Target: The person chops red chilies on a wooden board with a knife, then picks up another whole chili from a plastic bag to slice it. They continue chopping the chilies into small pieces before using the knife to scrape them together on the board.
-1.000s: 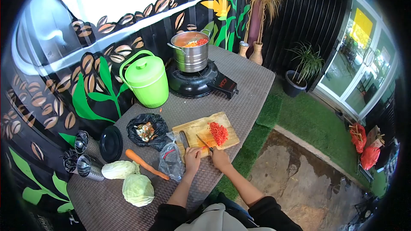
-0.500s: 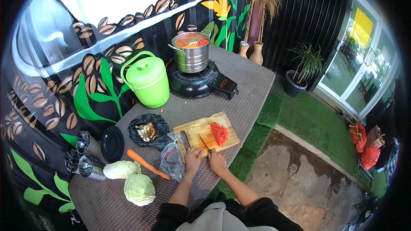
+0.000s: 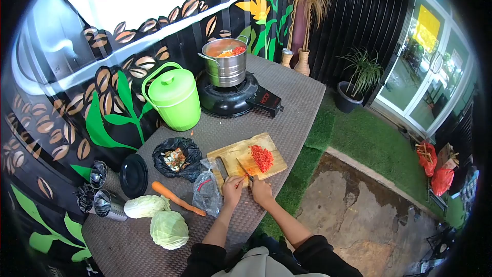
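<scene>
Knife [image 3: 244, 167] in my right hand [image 3: 261, 191], gripped by the handle, blade lying across the wooden cutting board [image 3: 230, 153] just beside the pile of chopped carrot [image 3: 262, 158]. My left hand [image 3: 232, 189] rests at the board's near edge, fingers curled; I cannot tell what it pins down. Whole carrot [image 3: 177, 199] lies left of the board by a clear plastic bag [image 3: 206, 190], near two cabbages [image 3: 156, 219]. Steel pot [image 3: 225, 62] sits on the stove [image 3: 233, 99], green bucket [image 3: 173, 96] beside it.

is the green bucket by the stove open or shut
Shut. The green bucket has its lid seated flat on the rim, knob on top, and the handle is swung up over it; none of the inside shows.
</scene>
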The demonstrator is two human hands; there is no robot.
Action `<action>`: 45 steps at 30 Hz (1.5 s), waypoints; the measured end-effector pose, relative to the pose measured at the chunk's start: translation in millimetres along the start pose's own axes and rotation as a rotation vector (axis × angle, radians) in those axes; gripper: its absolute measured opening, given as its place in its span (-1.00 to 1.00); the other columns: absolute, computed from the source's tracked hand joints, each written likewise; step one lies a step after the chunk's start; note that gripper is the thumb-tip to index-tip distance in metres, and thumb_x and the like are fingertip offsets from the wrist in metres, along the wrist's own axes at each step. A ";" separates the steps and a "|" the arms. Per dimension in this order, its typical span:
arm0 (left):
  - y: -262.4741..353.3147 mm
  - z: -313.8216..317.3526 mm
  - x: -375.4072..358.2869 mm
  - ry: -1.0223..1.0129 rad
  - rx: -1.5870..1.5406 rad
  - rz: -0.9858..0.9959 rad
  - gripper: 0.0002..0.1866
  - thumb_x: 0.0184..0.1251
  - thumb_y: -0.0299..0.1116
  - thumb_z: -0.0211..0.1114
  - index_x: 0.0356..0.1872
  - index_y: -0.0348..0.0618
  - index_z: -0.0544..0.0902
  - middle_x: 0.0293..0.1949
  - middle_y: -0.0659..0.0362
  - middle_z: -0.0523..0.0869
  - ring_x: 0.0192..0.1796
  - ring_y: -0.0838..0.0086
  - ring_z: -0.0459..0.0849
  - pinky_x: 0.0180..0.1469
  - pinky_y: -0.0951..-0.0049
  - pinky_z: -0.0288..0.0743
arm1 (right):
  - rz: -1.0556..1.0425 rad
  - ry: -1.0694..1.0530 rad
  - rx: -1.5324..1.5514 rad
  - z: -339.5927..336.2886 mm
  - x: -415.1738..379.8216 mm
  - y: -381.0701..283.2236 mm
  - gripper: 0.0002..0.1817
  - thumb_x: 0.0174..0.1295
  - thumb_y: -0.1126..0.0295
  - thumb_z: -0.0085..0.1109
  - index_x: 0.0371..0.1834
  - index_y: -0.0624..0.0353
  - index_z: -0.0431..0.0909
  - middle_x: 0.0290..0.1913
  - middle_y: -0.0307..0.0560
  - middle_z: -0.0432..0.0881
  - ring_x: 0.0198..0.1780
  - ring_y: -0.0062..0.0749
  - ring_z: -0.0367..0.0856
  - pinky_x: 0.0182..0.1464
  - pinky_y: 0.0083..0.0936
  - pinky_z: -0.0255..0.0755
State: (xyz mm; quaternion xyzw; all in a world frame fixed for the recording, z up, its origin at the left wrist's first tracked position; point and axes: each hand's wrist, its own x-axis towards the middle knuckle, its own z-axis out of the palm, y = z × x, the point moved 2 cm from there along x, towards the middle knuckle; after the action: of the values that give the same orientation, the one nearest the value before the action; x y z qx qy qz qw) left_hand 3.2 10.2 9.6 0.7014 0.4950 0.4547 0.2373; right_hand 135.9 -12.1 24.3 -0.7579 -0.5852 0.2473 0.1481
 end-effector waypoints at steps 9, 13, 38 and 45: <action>-3.6 2.4 -1.7 -0.005 0.008 0.044 -0.83 0.13 -0.56 0.30 -0.24 -0.20 0.75 -0.25 0.10 0.74 -0.20 0.27 0.60 -0.18 0.39 0.51 | -0.095 -0.043 0.005 -6.6 5.2 15.6 -0.58 0.38 0.10 -0.08 -0.09 0.33 0.45 -0.25 0.35 0.64 -0.15 0.22 0.64 -0.08 0.01 0.50; -3.4 3.1 -2.7 -0.021 0.034 0.059 -0.83 0.15 -0.58 0.28 -0.24 -0.20 0.76 -0.22 0.10 0.75 -0.17 0.29 0.60 -0.11 0.42 0.52 | -0.066 -0.073 0.033 -12.2 8.8 14.1 -0.59 0.37 0.12 -0.05 -0.07 0.32 0.46 -0.22 0.38 0.63 -0.12 0.25 0.62 -0.08 0.02 0.48; -4.6 5.2 -4.9 0.009 0.006 0.014 -0.83 0.11 -0.56 0.30 -0.27 -0.17 0.77 -0.25 0.09 0.76 -0.18 0.27 0.58 -0.05 0.38 0.45 | -0.152 -0.039 -0.019 -5.9 17.3 21.4 -0.59 0.37 0.10 -0.03 -0.10 0.30 0.47 -0.20 0.30 0.65 -0.12 0.22 0.63 -0.06 -0.01 0.50; -2.5 4.5 -4.6 0.022 -0.004 0.006 -0.82 0.09 -0.57 0.31 -0.27 -0.16 0.77 -0.24 0.10 0.76 -0.17 0.27 0.58 -0.05 0.38 0.46 | -0.113 -0.025 -0.065 -15.2 -2.2 14.3 -0.60 0.37 0.10 -0.04 -0.15 0.31 0.45 -0.23 0.35 0.63 -0.13 0.21 0.63 -0.07 0.00 0.49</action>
State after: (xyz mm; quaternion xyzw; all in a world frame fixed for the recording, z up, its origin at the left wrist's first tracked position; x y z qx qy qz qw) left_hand 5.5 7.6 3.6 0.6972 0.4947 0.4641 0.2319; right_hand 155.4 -17.1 30.0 -0.7251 -0.6364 0.2288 0.1299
